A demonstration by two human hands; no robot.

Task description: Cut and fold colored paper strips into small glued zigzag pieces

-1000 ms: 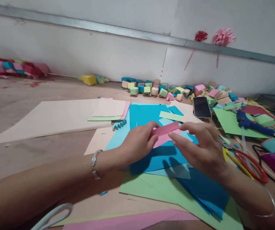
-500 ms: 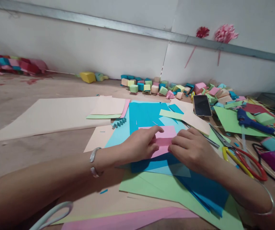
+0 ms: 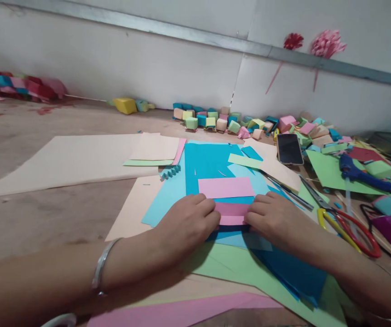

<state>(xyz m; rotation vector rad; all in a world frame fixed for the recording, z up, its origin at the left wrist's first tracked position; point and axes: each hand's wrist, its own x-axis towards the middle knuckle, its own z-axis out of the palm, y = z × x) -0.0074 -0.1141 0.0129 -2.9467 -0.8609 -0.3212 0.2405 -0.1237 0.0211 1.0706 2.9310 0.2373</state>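
A small pink paper [image 3: 231,213] lies on blue sheets [image 3: 209,163] at the middle of the work surface. My left hand [image 3: 188,222] presses its left end with curled fingers and my right hand [image 3: 273,220] presses its right end. The near part of this paper is folded and darker. A second flat pink rectangle [image 3: 225,187] lies just beyond my fingers, on the blue sheets. Green paper [image 3: 236,270] lies under my wrists.
Red-and-yellow-handled scissors [image 3: 345,227] and a dark phone [image 3: 289,149] lie to the right, with a blue glue gun [image 3: 361,175] farther right. Several small coloured paper cubes [image 3: 216,122] line the wall. Large cream sheets [image 3: 72,161] lie to the left.
The pink paper went from being held up between my fingers to lying flat on the blue sheets. Both hands moved nearer and now press a folded part of it down.
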